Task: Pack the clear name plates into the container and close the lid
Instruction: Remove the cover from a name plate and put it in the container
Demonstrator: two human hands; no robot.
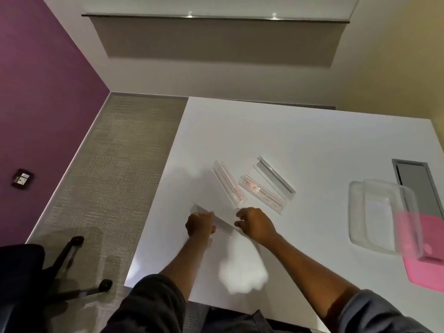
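Note:
A clear name plate (222, 223) lies slanted on the white table (300, 145), and both hands grip it. My left hand (200, 223) closes around its left part. My right hand (255, 224) pinches its right end with the fingertips. Beyond my hands lie three more clear name plates: one with red print (229, 183), another with red print (263, 193), and a plain one (274, 177). The clear container (374, 212) stands open at the right. Its pink lid (427, 267) lies partly beneath it.
A grey cable hatch (414, 183) is set in the table behind the container. A black office chair (36, 280) stands on the carpet at the lower left. The table's left edge runs close to my left arm.

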